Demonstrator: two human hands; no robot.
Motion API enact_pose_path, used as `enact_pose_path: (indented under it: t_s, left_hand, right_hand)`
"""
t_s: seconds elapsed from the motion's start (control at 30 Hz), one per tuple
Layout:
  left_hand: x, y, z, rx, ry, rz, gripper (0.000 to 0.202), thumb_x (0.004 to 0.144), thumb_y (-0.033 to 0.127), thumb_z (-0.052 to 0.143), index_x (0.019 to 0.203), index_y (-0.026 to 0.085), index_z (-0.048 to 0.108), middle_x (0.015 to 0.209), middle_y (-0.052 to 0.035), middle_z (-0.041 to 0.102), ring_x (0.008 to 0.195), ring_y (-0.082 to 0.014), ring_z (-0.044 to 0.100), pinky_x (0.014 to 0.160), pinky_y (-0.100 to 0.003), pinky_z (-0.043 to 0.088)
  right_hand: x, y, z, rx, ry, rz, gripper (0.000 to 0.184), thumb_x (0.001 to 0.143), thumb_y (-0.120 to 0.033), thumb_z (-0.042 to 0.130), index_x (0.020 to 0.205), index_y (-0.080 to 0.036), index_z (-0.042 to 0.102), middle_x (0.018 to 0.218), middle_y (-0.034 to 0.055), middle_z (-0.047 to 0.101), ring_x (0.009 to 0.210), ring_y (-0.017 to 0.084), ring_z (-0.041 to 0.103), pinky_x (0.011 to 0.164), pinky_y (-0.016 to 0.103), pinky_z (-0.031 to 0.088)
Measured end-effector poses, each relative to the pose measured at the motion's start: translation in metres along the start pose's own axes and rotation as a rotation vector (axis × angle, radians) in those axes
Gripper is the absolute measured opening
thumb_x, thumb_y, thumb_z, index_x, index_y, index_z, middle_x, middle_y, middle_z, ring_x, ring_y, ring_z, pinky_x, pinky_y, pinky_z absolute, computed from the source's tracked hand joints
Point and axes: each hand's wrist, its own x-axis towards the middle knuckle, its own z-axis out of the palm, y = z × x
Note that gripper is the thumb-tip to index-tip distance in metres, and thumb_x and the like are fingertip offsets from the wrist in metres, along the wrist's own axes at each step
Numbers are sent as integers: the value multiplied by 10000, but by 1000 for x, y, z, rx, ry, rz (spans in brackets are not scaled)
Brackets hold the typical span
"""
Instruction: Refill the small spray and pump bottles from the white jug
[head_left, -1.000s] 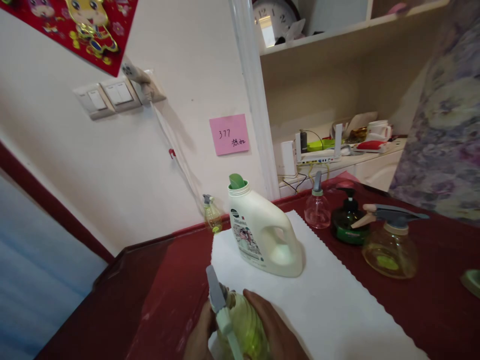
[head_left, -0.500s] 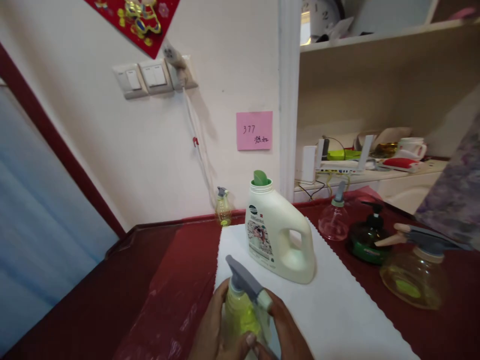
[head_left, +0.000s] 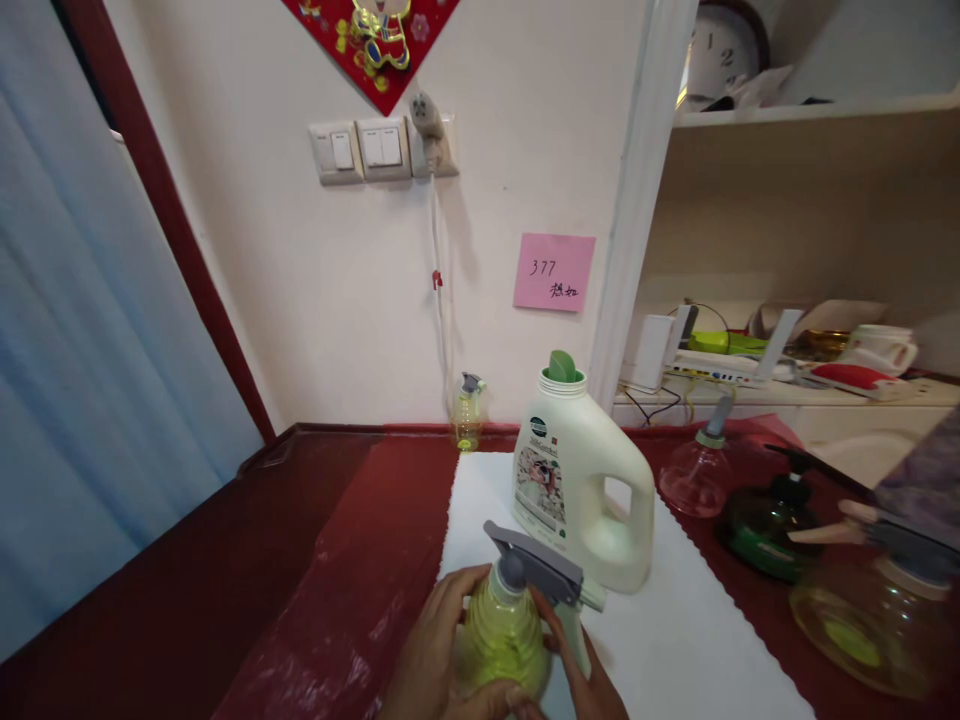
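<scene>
A yellow-green spray bottle (head_left: pixel 501 632) with a grey trigger head stands at the bottom centre, over the near end of a white cloth (head_left: pixel 675 640). My left hand (head_left: pixel 431 650) wraps round its left side. My right hand (head_left: pixel 581 675) closes on its right side under the trigger. Just behind it a cream detergent jug (head_left: pixel 581 480) with a green spout and a handle stands on the cloth.
The cloth lies on a dark red table (head_left: pixel 300 580). A small yellow spray bottle (head_left: pixel 466 412) stands by the wall. To the right are a pink sprayer (head_left: pixel 697 470), a dark green pump bottle (head_left: pixel 765 515) and a large amber sprayer (head_left: pixel 870 610). Shelves with a router (head_left: pixel 720 355) are behind.
The view has swung left and levelled. The spray bottle has been turned in my hands, so its trigger head now points right, and it sits more upright.
</scene>
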Motion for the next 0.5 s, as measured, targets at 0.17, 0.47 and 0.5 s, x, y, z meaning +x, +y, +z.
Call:
enact_pose_path:
  t_s: [0.17, 0.47, 0.5]
  left_hand:
    - [1, 0, 2, -51, 0, -27, 690, 742, 456, 769, 1355, 243, 533, 1296, -124, 620, 1133, -345, 591, 931, -425, 470]
    - [-1, -1, 2, -73, 10, -58, 684, 722, 324, 771, 1357, 247, 531, 1346, -116, 607, 1197, -343, 573, 987, -429, 446]
    - [-1, 1, 2, -68, 11, -65, 681, 714, 298, 766, 1353, 248, 535, 1341, -113, 611, 1191, -341, 578, 986, -428, 447]
  right_hand:
    - [8, -12, -7, 51, -6, -45, 669, 884, -407, 613, 1499, -276, 385, 1395, 126, 579, 1159, 318, 652, 930, 384, 572]
    - [15, -23, -9, 119, -12, -67, 668, 855, -426, 607, 1472, -265, 406, 1400, 125, 564, 1096, 298, 670, 931, 391, 565]
    - [16, -24, -9, 122, -12, -71, 663, 854, -429, 606, 1467, -265, 413, 1394, 124, 569, 1119, 303, 660, 934, 391, 564]
